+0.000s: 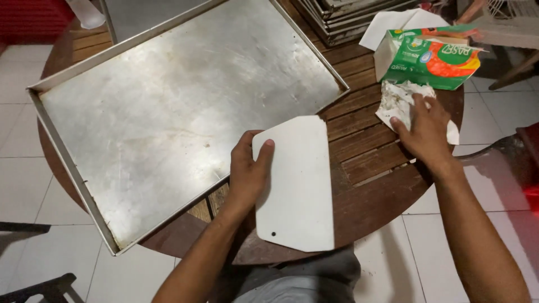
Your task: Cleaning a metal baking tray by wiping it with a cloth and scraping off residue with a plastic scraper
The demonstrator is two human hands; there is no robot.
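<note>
One round slatted wooden table (365, 196) stands on white floor tiles (22, 129). One metal baking tray (168, 106) lies on it. One white plastic scraper (297, 185), long axis running toward and away from the person, is gripped by the left hand (247, 174). The right hand (424, 132) presses flat on one crumpled tissue (398, 101) beside one green tissue box (432, 56).

Round wooden slatted table (370, 185): large metal baking tray (179, 106), green tissue box (429, 56), crumpled tissue (401, 101), stacked trays (348, 17) at far edge.
</note>
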